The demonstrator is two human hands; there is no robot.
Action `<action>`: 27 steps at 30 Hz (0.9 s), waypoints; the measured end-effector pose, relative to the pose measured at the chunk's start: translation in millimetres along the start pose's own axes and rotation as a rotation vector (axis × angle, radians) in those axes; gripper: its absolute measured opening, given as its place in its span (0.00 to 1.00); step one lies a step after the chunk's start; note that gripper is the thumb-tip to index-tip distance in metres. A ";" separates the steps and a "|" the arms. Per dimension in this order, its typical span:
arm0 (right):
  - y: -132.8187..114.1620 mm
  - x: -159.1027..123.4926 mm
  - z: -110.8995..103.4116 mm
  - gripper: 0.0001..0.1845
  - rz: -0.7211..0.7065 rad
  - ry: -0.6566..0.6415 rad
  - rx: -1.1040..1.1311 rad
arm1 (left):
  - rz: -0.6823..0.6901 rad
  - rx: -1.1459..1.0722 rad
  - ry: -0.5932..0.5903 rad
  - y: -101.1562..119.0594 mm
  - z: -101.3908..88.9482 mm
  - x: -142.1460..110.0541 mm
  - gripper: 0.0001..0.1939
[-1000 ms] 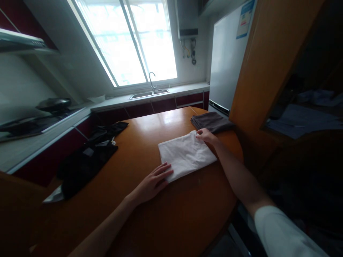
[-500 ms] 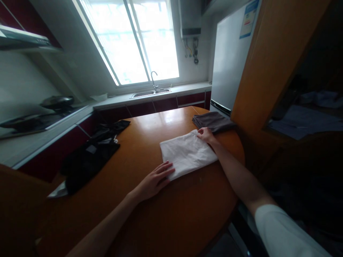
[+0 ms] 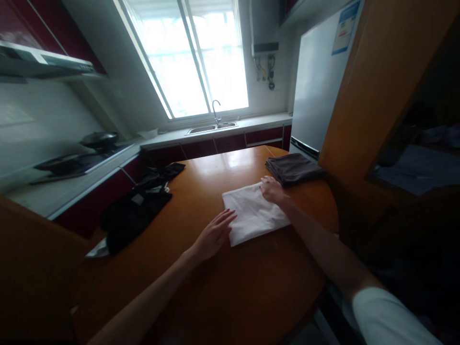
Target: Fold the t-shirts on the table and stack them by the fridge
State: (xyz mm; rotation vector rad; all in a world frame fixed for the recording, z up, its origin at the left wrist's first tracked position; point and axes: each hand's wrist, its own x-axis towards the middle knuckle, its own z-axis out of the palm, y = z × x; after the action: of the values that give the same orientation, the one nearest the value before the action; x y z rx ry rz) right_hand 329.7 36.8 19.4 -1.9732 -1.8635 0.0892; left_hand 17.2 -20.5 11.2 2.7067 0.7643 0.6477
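Note:
A folded white cloth point(image 3: 251, 214) lies flat on the orange wooden table point(image 3: 230, 282). My left hand point(image 3: 214, 233) is open, fingers stretched out, at the cloth's near left edge. My right hand point(image 3: 272, 189) rests palm down with fingers spread on the cloth's far right corner. Just beyond that hand sits a folded brown cloth point(image 3: 293, 167) near the table's far right edge.
A heap of black clothing point(image 3: 138, 207) lies on the table's left side. Behind are a counter with a sink and tap point(image 3: 213, 125), a stove with a pan point(image 3: 97, 140) at left, a white fridge point(image 3: 321, 86) and a wooden cabinet side point(image 3: 381, 91) at right.
My right hand has shifted from pinching the white cloth's far corner to lying flat on it. My left hand lifted slightly at the near edge. The view has shifted a little to the left.

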 end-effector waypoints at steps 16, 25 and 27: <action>11.9 3.2 30.6 0.38 -0.022 -0.204 -0.168 | -0.349 0.306 -0.166 -21.8 68.1 118.2 0.33; 39.2 13.5 28.8 0.38 0.041 -0.224 -0.152 | -0.536 0.251 -0.119 -44.8 39.8 109.0 0.33; 38.0 12.9 29.2 0.38 0.039 -0.221 -0.149 | -0.532 0.269 -0.065 -39.5 37.7 107.3 0.32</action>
State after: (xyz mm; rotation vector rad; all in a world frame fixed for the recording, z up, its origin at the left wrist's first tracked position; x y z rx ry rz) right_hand 357.0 56.4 -17.1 -2.1770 -2.0213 0.1925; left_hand 100.1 66.3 1.7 2.5468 1.5691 0.3463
